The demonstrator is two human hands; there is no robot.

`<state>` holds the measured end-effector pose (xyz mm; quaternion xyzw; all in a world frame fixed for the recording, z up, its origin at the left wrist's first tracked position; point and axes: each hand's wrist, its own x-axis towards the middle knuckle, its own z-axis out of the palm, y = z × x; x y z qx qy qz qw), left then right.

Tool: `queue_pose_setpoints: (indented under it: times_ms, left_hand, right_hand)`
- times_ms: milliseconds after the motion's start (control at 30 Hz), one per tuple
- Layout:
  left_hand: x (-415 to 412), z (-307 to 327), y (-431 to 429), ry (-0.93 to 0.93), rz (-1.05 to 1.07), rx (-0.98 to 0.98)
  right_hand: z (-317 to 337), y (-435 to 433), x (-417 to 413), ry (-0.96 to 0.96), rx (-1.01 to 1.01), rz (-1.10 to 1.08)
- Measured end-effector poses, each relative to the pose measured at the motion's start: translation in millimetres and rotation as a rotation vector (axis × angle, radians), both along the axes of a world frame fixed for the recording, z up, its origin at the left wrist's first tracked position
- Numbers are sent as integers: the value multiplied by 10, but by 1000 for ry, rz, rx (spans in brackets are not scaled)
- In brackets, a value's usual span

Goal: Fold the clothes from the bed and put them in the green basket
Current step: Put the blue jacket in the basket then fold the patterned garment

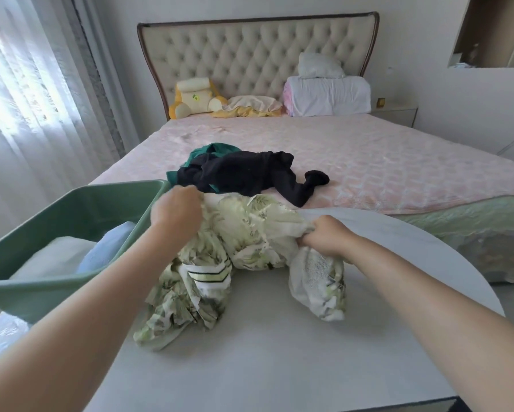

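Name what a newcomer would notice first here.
The left hand and right hand grip a crumpled leaf-print garment on the white table, centre frame. Behind it, a black garment and a dark green garment lie heaped on the pink bed; the green basket at left holds pale folded cloth.

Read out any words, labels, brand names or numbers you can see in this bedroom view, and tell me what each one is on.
No text here can be read.
Small tag on the yellow and cream cushion: dark marks, too small and blurred to read.
Floral garment gripped by the left hand and right hand: striped trim only, no lettering shows.
Green basket: no label shows.
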<state>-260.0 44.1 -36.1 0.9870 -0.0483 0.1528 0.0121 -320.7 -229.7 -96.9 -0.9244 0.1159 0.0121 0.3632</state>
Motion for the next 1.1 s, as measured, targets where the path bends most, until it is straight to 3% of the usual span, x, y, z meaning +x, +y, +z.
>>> queue_pose_setpoints:
  times_ms: [100, 167, 233, 333, 400, 533, 600, 700, 733, 833, 933, 1000, 1100]
  left_hand:
    - [131, 128, 69, 59, 133, 218]
    - [218, 125, -18, 71, -49, 295]
    - [263, 69, -180, 235, -295, 73]
    - [311, -81, -361, 531, -427, -289]
    - [423, -156, -376, 543, -420, -335]
    - [770, -47, -270, 352, -181, -272]
    - [950, 85, -83, 196, 28, -322]
    - [1200, 198, 146, 148, 182, -215]
    - [1269, 167, 150, 158, 155, -148]
    - [1245, 31, -30, 135, -100, -220]
    - [1066, -175, -254, 406, -376, -121]
    - [931, -328, -337, 679, -341, 13]
    - [815, -577, -318, 785, -284, 135]
  right_hand:
    - [49, 21, 221, -15, 349, -69]
    - [182, 90, 394, -28, 525, -73]
    - [354, 190, 575, -68, 567, -44]
    - [577, 348, 851, -140, 560, -39]
    - [688, 437, 1035, -167, 614, -57]
    - [856, 519, 1363, -213, 1025, 68]
    - [843, 493, 1510, -223, 921, 122]
    - [664, 433, 1622, -176, 532, 209]
    - [587, 414, 1612, -142, 426, 225]
    - [360, 354, 1523, 2, 163, 298]
    - [93, 304, 1392, 190, -43, 440]
    - [-105, 312, 1306, 245, -109, 503]
    - [-400, 350, 1207, 175, -327, 489]
